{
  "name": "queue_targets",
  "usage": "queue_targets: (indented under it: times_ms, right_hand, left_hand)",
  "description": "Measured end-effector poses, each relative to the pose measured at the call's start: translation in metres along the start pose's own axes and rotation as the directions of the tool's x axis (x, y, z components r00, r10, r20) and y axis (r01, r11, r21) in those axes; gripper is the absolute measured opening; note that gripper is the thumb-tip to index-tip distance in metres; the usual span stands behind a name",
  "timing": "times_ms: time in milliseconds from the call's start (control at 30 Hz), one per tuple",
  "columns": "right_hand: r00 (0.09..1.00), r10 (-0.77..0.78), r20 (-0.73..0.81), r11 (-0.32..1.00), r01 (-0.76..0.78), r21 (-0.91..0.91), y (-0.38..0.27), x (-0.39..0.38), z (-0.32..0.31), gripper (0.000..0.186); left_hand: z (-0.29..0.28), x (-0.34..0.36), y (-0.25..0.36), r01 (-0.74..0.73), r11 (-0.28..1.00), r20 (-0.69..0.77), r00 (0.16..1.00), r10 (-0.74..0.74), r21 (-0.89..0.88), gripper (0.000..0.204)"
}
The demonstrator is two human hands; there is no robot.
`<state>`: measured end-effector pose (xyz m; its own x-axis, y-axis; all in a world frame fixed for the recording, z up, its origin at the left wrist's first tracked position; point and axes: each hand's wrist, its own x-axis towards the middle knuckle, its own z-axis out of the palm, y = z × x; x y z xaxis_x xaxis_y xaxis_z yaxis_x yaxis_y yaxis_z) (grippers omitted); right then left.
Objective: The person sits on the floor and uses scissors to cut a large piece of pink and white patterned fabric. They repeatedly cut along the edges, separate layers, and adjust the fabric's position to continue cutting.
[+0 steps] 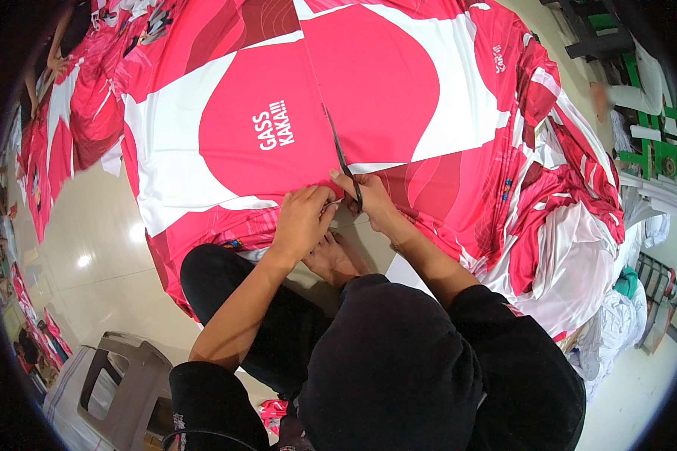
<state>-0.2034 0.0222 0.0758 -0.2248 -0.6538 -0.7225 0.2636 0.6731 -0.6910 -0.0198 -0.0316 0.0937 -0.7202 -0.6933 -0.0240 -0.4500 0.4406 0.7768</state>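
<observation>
A large printed fabric (248, 143) in bright pink-red, white and dark red is spread on the floor in front of me. My right hand (372, 203) is closed round the handles of black scissors (340, 150). Their long blades point away from me, along a line between two printed panels. A slit seems to open near the handles. Just left of the scissors, my left hand (301, 219) is closed, pinching the near edge of the fabric; its fingertips are partly hidden. Under my hands shows a bare foot (338, 259).
More pink and white cloth (557, 248) is heaped at the right, beside white bundles (613, 323). A grey plastic stool (132, 387) stands at the lower left on the tiled floor (90, 248). Another person's hand (56, 62) is at far left. Green metal frames (658, 154) stand far right, near someone's leg (643, 86).
</observation>
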Motion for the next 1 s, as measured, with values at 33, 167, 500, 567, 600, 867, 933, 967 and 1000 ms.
queue_targets:
  times_ms: [33, 167, 500, 567, 600, 867, 933, 967, 1000]
  right_hand:
    - [1.000, 0.008, -0.003, 1.000, -0.008, 0.005, -0.001, 0.000, 0.000, 0.053]
    - [1.000, 0.014, -0.012, 1.000, -0.014, 0.003, -0.003, 0.000, 0.002, 0.051]
    - [1.000, -0.014, -0.008, 1.000, 0.014, 0.001, 0.000, 0.003, 0.001, 0.052]
    - [1.000, -0.009, -0.003, 1.000, 0.009, 0.009, -0.005, 0.007, 0.001, 0.054]
    - [1.000, -0.005, 0.012, 1.000, 0.005, 0.012, -0.009, 0.010, 0.001, 0.055]
    - [0.999, 0.042, -0.024, 0.998, -0.043, -0.042, -0.033, 0.024, 0.005, 0.060]
    - [0.998, 0.041, -0.038, 0.997, -0.043, -0.062, -0.033, 0.027, 0.006, 0.062]
    - [0.998, 0.037, -0.041, 0.997, -0.040, -0.061, -0.032, 0.028, 0.006, 0.061]
    - [0.999, 0.030, -0.044, 0.998, -0.033, -0.060, -0.030, 0.030, 0.006, 0.060]
  left_hand:
    - [0.000, 0.000, 0.000, -0.007, 1.000, -0.008, 1.000, 0.007, 0.004, 0.015]
    - [0.001, 0.000, -0.001, 0.005, 1.000, 0.007, 1.000, -0.005, 0.006, 0.015]
    - [0.002, -0.001, -0.004, 0.030, 0.999, 0.048, 0.998, -0.031, 0.024, 0.014]
    - [0.001, -0.001, -0.003, 0.053, 0.998, 0.074, 0.996, -0.055, 0.026, 0.014]
    - [0.000, -0.001, -0.003, 0.050, 0.998, 0.071, 0.996, -0.052, 0.026, 0.014]
    - [-0.001, -0.001, -0.001, 0.036, 0.999, 0.045, 0.998, -0.037, 0.017, 0.014]
    - [-0.001, -0.001, -0.001, 0.003, 1.000, 0.003, 1.000, -0.003, 0.008, 0.014]
    - [-0.001, -0.001, -0.001, 0.013, 1.000, 0.006, 1.000, -0.013, 0.000, 0.014]
    - [-0.001, -0.001, -0.001, 0.015, 1.000, 0.005, 1.000, -0.015, -0.002, 0.014]
